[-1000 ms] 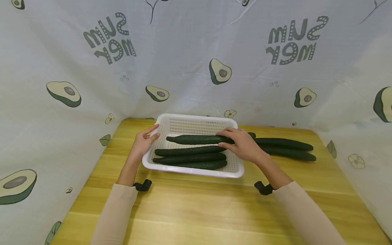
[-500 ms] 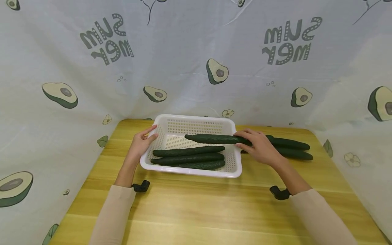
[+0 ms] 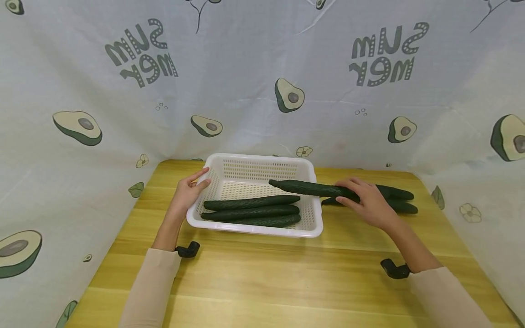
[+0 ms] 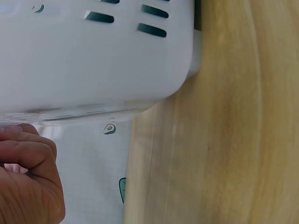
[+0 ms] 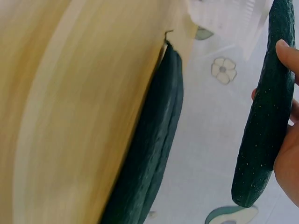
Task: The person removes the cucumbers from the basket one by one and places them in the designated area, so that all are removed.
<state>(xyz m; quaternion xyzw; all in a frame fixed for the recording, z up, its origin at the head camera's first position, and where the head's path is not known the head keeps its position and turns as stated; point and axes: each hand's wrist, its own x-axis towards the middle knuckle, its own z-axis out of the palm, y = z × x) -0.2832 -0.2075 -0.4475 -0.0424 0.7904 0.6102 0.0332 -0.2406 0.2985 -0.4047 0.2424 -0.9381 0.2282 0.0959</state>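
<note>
My left hand [image 3: 187,197] holds the left end of a white plastic basket [image 3: 258,159] with slotted walls. In the left wrist view, its curled fingers [image 4: 32,156] show beside the basket wall [image 4: 93,65]. Three dark green cucumbers [image 3: 252,202] lie side by side along the basket's near side. With my right hand [image 3: 368,203] I grip another cucumber [image 3: 305,187] around its right part. Its left end reaches over the basket's right rim. The right wrist view shows this cucumber [image 5: 266,121] raised, with the thumb [image 5: 287,53] across it.
Two more cucumbers [image 3: 402,207] lie together on the wooden table [image 3: 262,273], right of the basket and partly behind my right hand. A pale curtain [image 3: 246,68] printed with avocados hangs behind the table and at both sides.
My right hand has moved right with the gripped cucumber, drawing it from inside the basket until much of it is past the right rim. The left hand stays at the basket's left end.
</note>
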